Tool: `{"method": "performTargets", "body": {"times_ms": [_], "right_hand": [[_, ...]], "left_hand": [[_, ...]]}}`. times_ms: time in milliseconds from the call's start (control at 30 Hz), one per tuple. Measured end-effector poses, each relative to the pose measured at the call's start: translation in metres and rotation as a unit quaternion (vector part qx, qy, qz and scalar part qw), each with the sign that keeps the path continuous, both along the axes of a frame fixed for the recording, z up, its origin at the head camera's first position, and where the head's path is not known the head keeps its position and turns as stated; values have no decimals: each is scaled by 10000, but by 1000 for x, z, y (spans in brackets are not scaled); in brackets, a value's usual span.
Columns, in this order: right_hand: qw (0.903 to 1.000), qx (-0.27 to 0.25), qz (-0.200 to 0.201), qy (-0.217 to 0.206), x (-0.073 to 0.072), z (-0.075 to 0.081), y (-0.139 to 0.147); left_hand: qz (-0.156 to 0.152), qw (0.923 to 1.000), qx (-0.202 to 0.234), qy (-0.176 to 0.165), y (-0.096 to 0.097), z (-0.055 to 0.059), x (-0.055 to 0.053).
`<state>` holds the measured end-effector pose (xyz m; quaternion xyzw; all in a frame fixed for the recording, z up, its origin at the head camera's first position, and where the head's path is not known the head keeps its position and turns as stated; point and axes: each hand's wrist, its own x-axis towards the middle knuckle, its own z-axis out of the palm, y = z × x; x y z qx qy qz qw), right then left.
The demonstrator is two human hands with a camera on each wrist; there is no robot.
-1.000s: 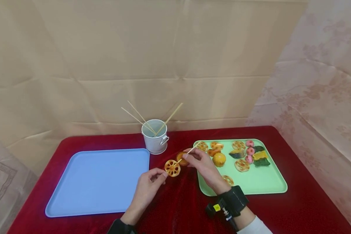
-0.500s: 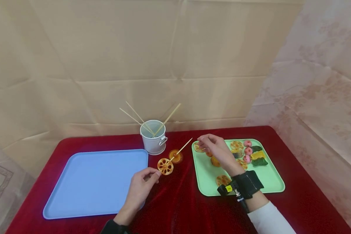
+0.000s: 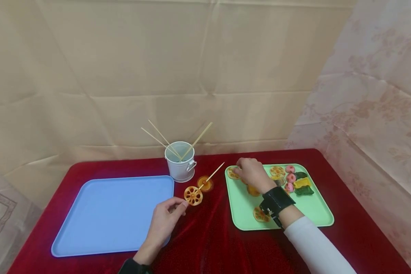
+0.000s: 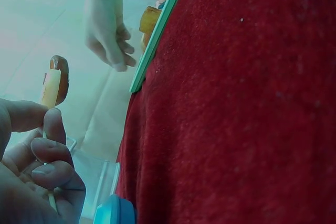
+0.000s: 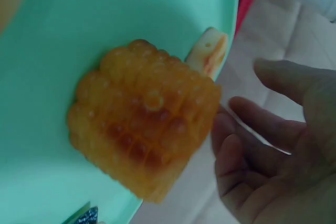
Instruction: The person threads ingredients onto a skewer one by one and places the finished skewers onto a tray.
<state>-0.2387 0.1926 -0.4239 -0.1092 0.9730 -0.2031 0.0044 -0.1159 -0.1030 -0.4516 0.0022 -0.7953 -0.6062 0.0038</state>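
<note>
My left hand pinches a bamboo skewer low down, its pointed end slanting up to the right. A lotus root slice and, above it, a round brown slice are threaded on it. My right hand is over the back left of the green tray, fingers loosely bent, nothing between them in the right wrist view. Close to its fingertips in that view is a grilled corn piece, with a pale browned slice behind it. In the head view the hand covers some of the food.
A white bucket with several skewers stands at the back middle. A blue tray lies on the left. The green tray also holds lotus root slices, pink balls, and yellow and green pieces.
My right hand has left the brown slice and skewer and moved right over the green tray, its fingers lowering toward the food. My left hand has shifted slightly left with the skewer.
</note>
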Motion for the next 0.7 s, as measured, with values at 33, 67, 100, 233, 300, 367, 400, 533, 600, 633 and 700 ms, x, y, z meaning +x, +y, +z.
{"method": "performTargets", "body": {"times_ms": [33, 67, 100, 233, 300, 367, 400, 533, 600, 633, 700], "right_hand": [[9999, 117, 43, 20, -1, -1, -1], [9997, 215, 67, 52, -1, -2, -2], [9995, 280, 94, 97, -2, -2, -3], [9991, 369, 144, 162, -1, -3, -6], [9989, 416, 159, 155, -1, -3, -6], [9986, 478, 184, 155, -1, -3, -7], [9984, 512, 184, 153, -1, -3, -7], [9979, 599, 165, 170, -1, -3, -8], [9982, 559, 122, 166, -1, -4, -7], [9985, 516, 109, 157, -1, -4, -7], [9990, 407, 112, 149, 0, -5, -7]], "left_hand": [[6, 10000, 8, 2, 0, 0, 1], [16, 10000, 13, 6, 0, 1, 1], [31, 10000, 24, 10, 0, 1, 2], [63, 10000, 55, 4, 0, 2, 3], [66, 10000, 62, -19, 1, 2, 3], [59, 10000, 70, -38, 1, 3, 3], [58, 9999, 71, -41, 2, 3, 3], [50, 10000, 52, -44, 2, 3, 3], [45, 10000, 26, -46, 3, 3, 3], [44, 10000, 13, -55, 3, 3, 3], [46, 10000, -22, -80, 3, 3, 3]]}}
